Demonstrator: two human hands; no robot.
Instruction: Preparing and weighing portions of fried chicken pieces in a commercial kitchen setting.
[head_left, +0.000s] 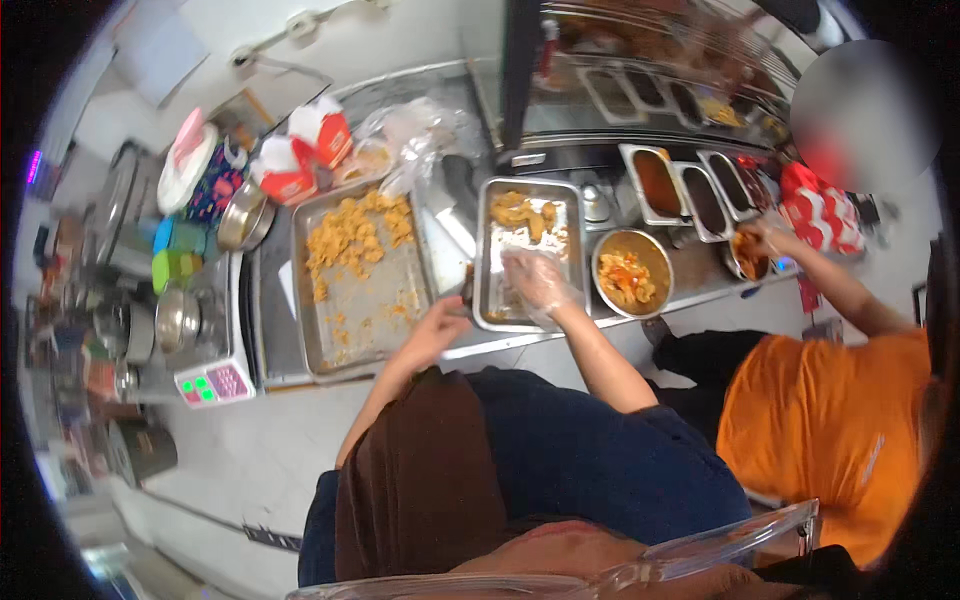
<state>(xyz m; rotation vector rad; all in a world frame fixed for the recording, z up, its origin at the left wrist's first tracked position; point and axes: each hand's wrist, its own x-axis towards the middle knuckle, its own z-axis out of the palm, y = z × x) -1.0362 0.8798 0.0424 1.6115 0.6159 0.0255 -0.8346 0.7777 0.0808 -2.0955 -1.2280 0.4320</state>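
My left hand, bare, has loosely bent fingers apart beside the counter edge, between a large metal tray of fried pieces and a smaller tray; I cannot tell if it touches either. My right hand, in a clear glove, reaches into the smaller tray with fingers curled downward; what is under them is hidden. Several brown fried pieces lie at that tray's far end. Just right of it stands a steel bowl of sauce-streaked food.
A co-worker in orange stands at my right, their hand at a small bowl. Sauce containers line the back right. Red-white boxes, plastic bags, a steel bowl and a scale sit back and left.
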